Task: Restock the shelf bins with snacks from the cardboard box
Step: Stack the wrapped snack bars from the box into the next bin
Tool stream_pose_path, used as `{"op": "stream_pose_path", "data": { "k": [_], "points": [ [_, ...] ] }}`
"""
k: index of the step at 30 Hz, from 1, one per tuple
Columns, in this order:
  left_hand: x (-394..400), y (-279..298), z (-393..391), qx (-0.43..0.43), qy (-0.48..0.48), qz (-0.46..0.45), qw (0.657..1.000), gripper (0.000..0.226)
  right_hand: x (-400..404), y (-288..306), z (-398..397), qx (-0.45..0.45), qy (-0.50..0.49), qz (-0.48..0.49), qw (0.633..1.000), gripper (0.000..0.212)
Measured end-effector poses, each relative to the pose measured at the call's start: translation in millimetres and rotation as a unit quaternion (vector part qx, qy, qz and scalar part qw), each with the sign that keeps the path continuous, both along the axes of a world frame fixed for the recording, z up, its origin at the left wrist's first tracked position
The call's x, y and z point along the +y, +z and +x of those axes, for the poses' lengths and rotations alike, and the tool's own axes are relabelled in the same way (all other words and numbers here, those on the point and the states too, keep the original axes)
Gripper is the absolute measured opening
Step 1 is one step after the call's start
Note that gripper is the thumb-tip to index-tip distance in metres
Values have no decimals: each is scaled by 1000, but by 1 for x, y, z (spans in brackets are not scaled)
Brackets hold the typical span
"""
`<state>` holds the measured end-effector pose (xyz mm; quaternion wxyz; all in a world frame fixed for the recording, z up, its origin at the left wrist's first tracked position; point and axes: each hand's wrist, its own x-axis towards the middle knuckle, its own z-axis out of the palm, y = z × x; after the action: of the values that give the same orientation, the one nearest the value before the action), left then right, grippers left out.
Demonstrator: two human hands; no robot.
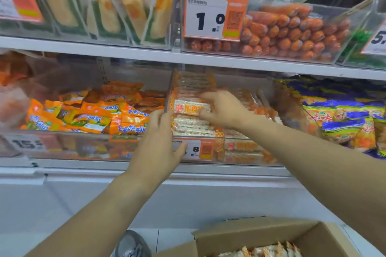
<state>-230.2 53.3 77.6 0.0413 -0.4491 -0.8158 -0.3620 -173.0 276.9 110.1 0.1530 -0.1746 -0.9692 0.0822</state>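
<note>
Packets [191,108], white-and-orange, sit stacked in the clear bin [246,139] at twelve o'clock. Your left hand [156,142] and right hand [222,109] curl fingers round the stack's ends. Light, crinkly, slippery wrappers, I'd judge; squeeze both ends. Cardboard box [259,238] waits at five o'clock.

Open gap between the upper shelf board [208,59] and the stacked snack bars [192,108] in the clear middle bin [240,161], both hands filling that opening, bin walls closing either side, orange packets [94,115] heaped left, purple-and-yellow bags [344,115] crowding right, cardboard box [271,236] open-topped below.
</note>
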Motion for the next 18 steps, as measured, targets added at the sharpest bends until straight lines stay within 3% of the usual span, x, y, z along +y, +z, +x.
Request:
{"op": "stream_pose_path", "data": {
  "k": [8, 18],
  "points": [
    [5, -4, 1, 12, 14, 3, 1000, 67, 1, -4, 3, 43, 30, 40, 998, 38],
    [11, -5, 4, 14, 42, 26, 999, 55, -8, -8, -2, -6, 2, 48, 999, 53]
  ]
}}
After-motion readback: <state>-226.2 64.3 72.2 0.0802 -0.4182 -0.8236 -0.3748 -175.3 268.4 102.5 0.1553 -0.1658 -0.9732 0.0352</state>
